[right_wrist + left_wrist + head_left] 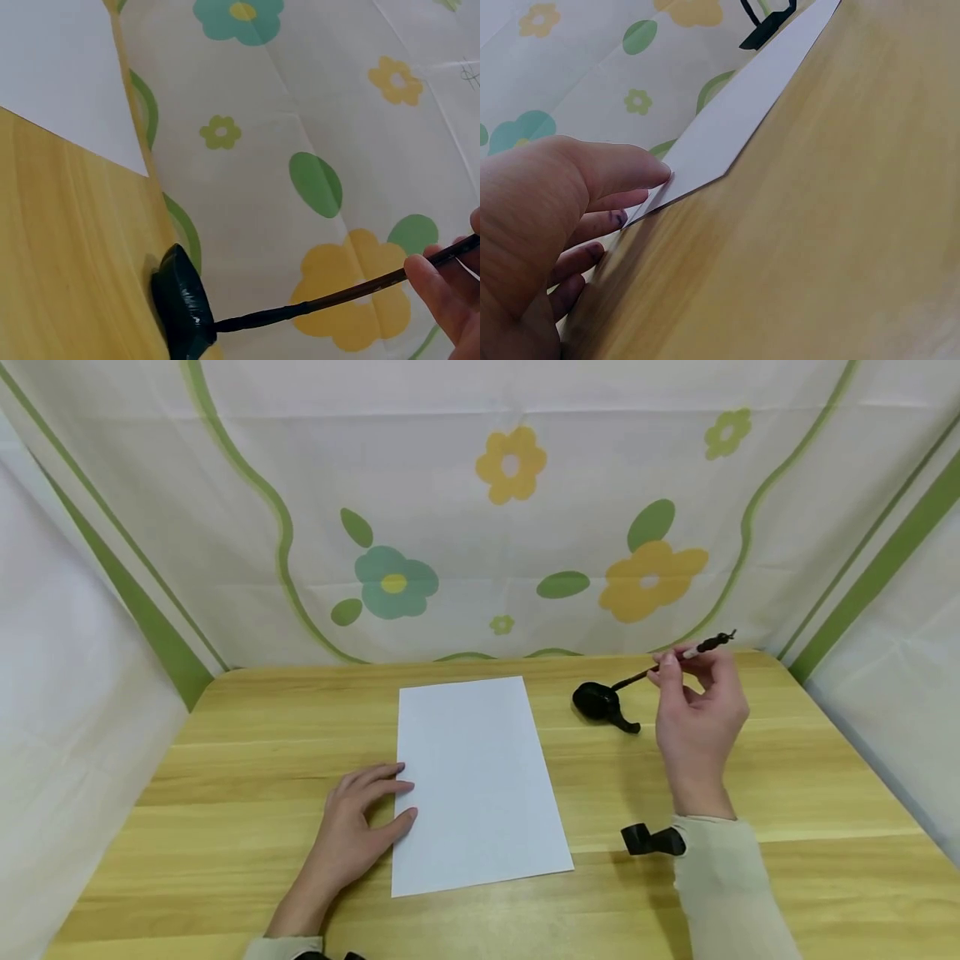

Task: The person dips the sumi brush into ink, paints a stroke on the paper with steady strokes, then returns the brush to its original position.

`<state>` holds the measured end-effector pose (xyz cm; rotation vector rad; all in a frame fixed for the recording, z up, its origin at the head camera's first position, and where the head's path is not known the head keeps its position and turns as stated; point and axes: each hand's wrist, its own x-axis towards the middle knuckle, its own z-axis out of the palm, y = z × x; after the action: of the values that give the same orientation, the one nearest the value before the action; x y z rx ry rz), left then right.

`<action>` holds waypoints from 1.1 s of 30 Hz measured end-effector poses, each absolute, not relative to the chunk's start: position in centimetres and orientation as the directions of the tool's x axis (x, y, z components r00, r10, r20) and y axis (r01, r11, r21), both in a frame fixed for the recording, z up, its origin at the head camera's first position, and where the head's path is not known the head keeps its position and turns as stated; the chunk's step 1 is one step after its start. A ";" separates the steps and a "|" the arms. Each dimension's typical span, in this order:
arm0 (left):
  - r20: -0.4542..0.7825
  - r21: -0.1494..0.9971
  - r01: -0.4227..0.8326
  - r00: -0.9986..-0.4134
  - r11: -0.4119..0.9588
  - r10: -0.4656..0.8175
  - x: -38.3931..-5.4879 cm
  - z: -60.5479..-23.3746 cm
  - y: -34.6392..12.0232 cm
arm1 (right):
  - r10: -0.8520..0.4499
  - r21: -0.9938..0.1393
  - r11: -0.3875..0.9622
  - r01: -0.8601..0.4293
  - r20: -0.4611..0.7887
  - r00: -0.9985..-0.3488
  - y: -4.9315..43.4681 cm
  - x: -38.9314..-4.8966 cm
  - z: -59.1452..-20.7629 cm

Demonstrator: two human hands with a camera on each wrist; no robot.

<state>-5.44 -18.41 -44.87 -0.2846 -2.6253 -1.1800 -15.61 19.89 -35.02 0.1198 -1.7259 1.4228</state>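
While right hand [697, 710] pinches brush [667, 667], tip in ink dish [597, 700], left hand [360, 822] lies flat on paper [476, 781]: wipe off excess, keep sheet pinned

I count one sheet of white paper [476, 781] on the wooden table [825, 793], and two hands at it: my left hand [360, 827] at the paper's left edge, my right hand [697, 718] to its right. One brush [667, 664], one black ink dish [597, 702] (both right of the paper).
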 end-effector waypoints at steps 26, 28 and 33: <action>0.298 0.706 0.271 -0.952 0.654 0.073 -5.5 -44.9 -18.5 | 0.377 -0.729 0.369 -0.577 0.684 -0.624 19.6 -15.6 -35.0; 0.295 0.705 0.271 -0.952 0.655 0.076 -5.4 -44.9 -18.5 | 0.402 -0.735 0.358 -0.575 0.678 -0.616 19.6 -15.5 -34.9; 0.304 0.697 0.279 -0.949 0.660 0.081 -5.5 -44.6 -18.7 | 0.425 -0.723 0.331 -0.607 0.688 -0.588 19.6 -15.4 -34.6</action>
<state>-5.51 -18.68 -44.64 -0.2906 -2.6317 -1.1655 -15.39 19.60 -34.65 0.1650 -1.6848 1.4217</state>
